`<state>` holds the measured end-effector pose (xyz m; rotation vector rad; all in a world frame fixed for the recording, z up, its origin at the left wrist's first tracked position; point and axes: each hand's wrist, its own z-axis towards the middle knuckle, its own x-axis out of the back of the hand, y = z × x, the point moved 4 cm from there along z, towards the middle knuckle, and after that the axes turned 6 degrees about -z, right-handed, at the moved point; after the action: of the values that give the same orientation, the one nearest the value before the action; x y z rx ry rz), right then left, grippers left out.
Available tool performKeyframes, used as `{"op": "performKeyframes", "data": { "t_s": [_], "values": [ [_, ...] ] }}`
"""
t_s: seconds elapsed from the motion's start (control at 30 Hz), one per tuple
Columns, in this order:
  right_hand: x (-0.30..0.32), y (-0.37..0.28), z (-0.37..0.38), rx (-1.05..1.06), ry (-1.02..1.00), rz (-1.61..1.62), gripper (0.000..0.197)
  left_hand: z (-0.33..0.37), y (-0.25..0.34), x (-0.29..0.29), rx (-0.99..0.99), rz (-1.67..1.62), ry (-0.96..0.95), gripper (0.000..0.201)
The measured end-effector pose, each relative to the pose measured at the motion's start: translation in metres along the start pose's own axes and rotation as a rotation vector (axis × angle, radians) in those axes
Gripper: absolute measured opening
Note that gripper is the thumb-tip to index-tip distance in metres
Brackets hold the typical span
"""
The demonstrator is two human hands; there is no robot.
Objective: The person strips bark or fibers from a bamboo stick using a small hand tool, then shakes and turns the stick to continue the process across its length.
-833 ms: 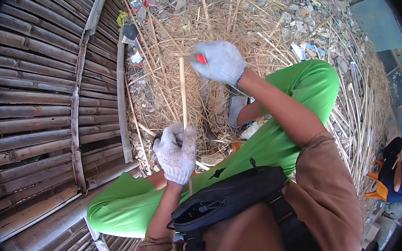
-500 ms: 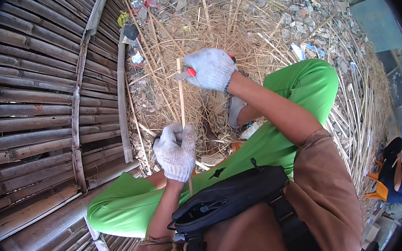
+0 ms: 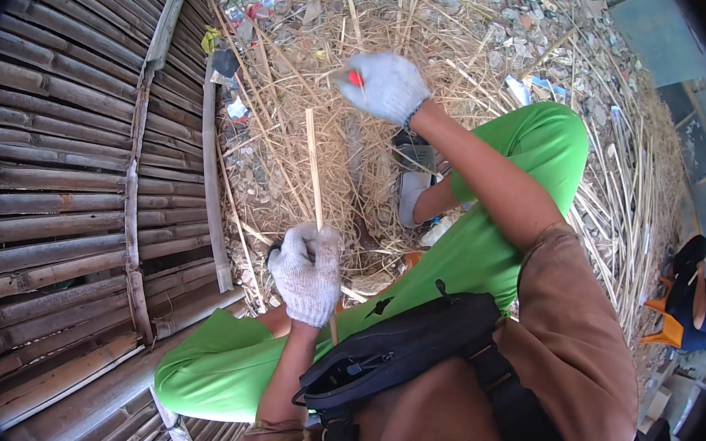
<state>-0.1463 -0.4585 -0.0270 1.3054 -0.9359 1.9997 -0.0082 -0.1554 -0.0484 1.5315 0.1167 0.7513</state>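
A thin, pale bamboo strip (image 3: pixel 314 160) stands upright in my left hand (image 3: pixel 305 274), which wears a whitish knit glove and is closed around its lower part. The strip's lower end runs down past the wrist toward my lap. My right hand (image 3: pixel 384 87), gloved the same way, is closed on a red-handled knife (image 3: pixel 355 78), above and to the right of the strip's top and apart from it. The knife's blade is smeared by motion, and most of its handle is hidden in the glove.
Shavings (image 3: pixel 404 41) cover the ground before me, with rubble and scraps beyond. A bamboo slat wall (image 3: pixel 53 198) stands at left. Long strips (image 3: pixel 616 221) lie at right. A black bag (image 3: pixel 407 343) crosses my lap. Another person (image 3: pixel 700 297) sits by an orange chair (image 3: pixel 665 326).
My right hand has moved up and to the right with the knife, off the strip it was against. My left hand and the strip have hardly moved.
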Motion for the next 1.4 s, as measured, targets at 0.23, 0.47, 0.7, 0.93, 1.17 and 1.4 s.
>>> {"op": "performKeyframes", "data": {
  "t_s": [0.23, 0.47, 0.7, 0.93, 1.17, 1.4],
  "values": [
    [-0.010, -0.067, -0.047, 0.274, -0.093, 0.079, 0.038, 0.002, -0.001, 0.001, 0.025, -0.008, -0.005, 0.020],
    [-0.007, -0.056, -0.021, 0.216, -0.090, -0.016, 0.042, 0.004, 0.008, 0.001, -0.019, 0.011, -0.036, 0.023],
    [-0.009, -0.040, 0.011, 0.103, -0.109, -0.016, 0.033, 0.001, 0.011, -0.001, 0.231, -0.244, -0.118, 0.029],
    [0.012, 0.005, 0.009, -0.048, 0.009, -0.017, 0.041, -0.003, 0.016, -0.008, 0.416, -0.387, -0.195, 0.030],
    [0.012, -0.047, -0.034, 0.217, -0.039, 0.082, 0.040, 0.000, 0.020, -0.006, 0.428, -0.393, -0.181, 0.030],
    [0.011, -0.045, -0.024, 0.112, -0.076, 0.016, 0.042, -0.003, 0.017, -0.007, 0.451, -0.419, -0.229, 0.030]
  ]
}}
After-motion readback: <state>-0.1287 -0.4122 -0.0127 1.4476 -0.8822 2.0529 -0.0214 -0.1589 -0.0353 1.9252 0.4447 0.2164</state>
